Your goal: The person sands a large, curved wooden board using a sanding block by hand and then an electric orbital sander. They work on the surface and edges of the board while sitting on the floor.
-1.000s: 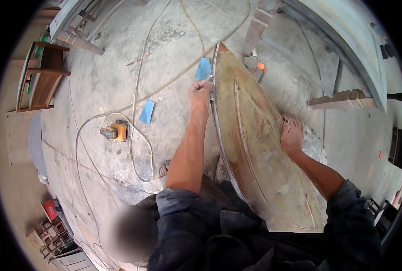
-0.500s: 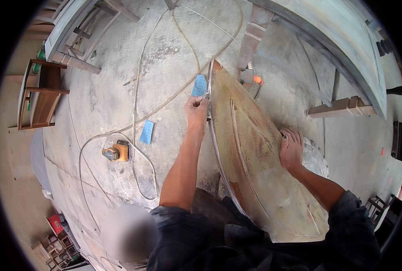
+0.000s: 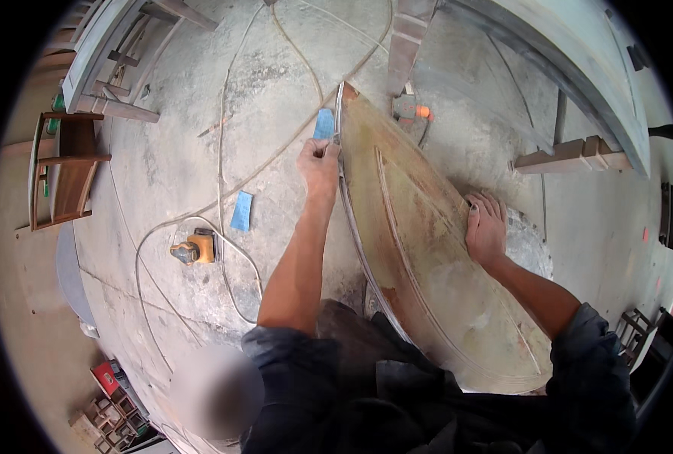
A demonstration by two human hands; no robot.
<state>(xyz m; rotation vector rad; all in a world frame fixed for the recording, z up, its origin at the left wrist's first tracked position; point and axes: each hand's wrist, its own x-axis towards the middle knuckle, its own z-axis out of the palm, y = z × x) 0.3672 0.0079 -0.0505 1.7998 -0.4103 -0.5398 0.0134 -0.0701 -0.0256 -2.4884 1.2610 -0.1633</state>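
Observation:
A worn yellow-brown panel (image 3: 427,250) tapers to a point at its far end, with a pale edge strip along its curved left side and raised lines across its face. At that left edge, near the point, my left hand (image 3: 319,163) is closed in a pinch. Whatever sits between its fingertips is too small to make out. Just beyond the fingers shows a blue sheet (image 3: 324,122), which appears to lie on the floor. My right hand (image 3: 488,231) grips the panel's right edge, fingers over the rim and thumb on the face.
A yellow-and-black power sander (image 3: 195,247) stands on the floor at left, beside a looped pale hose (image 3: 234,238). Another blue sheet (image 3: 241,211) lies between hose and left arm. A grey tool with an orange part (image 3: 412,111) is beyond the panel. A large table (image 3: 579,68) stands at far right.
The whole view has shifted, so the floor, panel and hands all sit a little higher and more to the left. Both hands keep about the same places on the panel.

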